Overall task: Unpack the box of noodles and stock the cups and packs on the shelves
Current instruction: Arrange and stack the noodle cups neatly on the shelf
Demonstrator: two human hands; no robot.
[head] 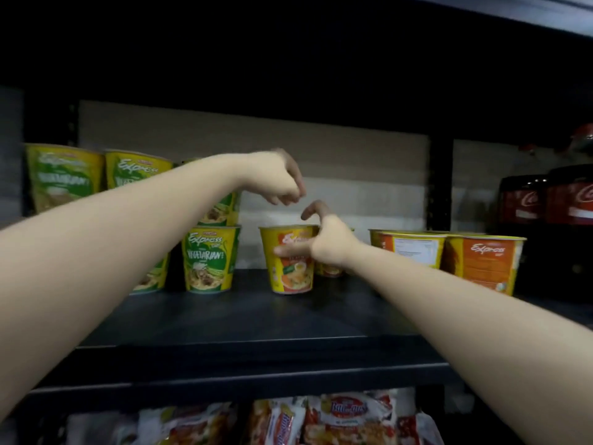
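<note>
A yellow noodle cup (pixel 290 268) stands upright at the middle of the dark shelf (pixel 224 319). My right hand (pixel 327 244) is at its right rim. The thumb lies across the cup's front, the index finger is hooked up above the rim, and the other fingers are hidden behind the cup. My left hand (pixel 277 178) hovers above and to the left of the cup with fingers loosely curled downward, holding nothing. Green vegetarian cups (pixel 208 261) stand to the left, some stacked two high (pixel 64 175). Orange cups (pixel 484 261) stand to the right.
Another cup (pixel 330 269) sits just behind the yellow one, mostly hidden by my right hand. Dark cola bottles (pixel 574 200) fill the far right of the shelf. Noodle packs (pixel 349 415) lie on the shelf below. Bare shelf board shows in front of the cups.
</note>
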